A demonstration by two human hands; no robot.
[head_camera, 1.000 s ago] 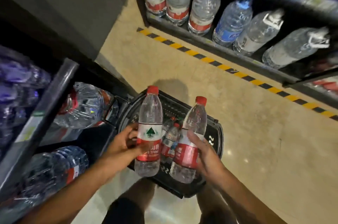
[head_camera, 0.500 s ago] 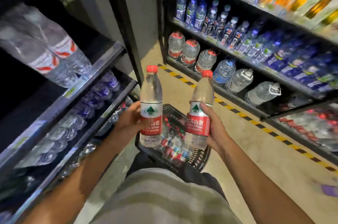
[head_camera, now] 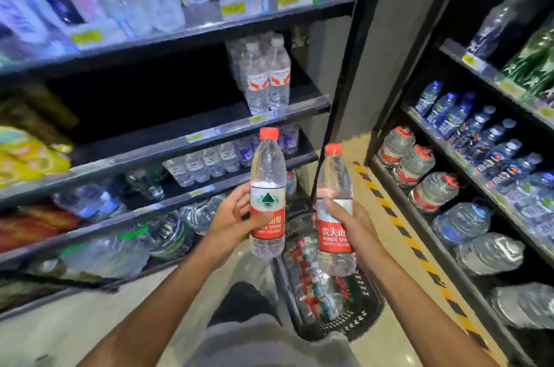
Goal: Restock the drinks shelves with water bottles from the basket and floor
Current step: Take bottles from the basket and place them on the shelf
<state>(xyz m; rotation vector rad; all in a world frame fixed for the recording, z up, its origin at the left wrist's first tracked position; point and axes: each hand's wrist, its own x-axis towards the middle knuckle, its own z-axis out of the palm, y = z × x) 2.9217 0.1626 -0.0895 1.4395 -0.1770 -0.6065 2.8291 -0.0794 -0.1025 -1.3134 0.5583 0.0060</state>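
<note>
My left hand (head_camera: 232,218) grips a clear water bottle (head_camera: 267,175) with a red cap and red label, held upright at chest height. My right hand (head_camera: 352,224) grips a second, matching water bottle (head_camera: 335,235), also upright, just to its right. Below both hands a black basket (head_camera: 364,311) stands on the floor with several more red-labelled bottles inside. The drinks shelves on the left (head_camera: 168,142) face me; the middle shelf is mostly dark and bare, with a small cluster of bottles (head_camera: 266,79) at its right end.
Lower left shelves hold small water bottles (head_camera: 209,163) and wrapped packs. A second shelving unit on the right (head_camera: 467,163) carries large jugs and blue-labelled bottles. A yellow-black floor stripe (head_camera: 401,226) runs along its base. A grey pillar (head_camera: 380,37) separates the two units.
Both bottles came up out of the basket and rose to chest height. My view swung up and left from the floor toward the left shelves.
</note>
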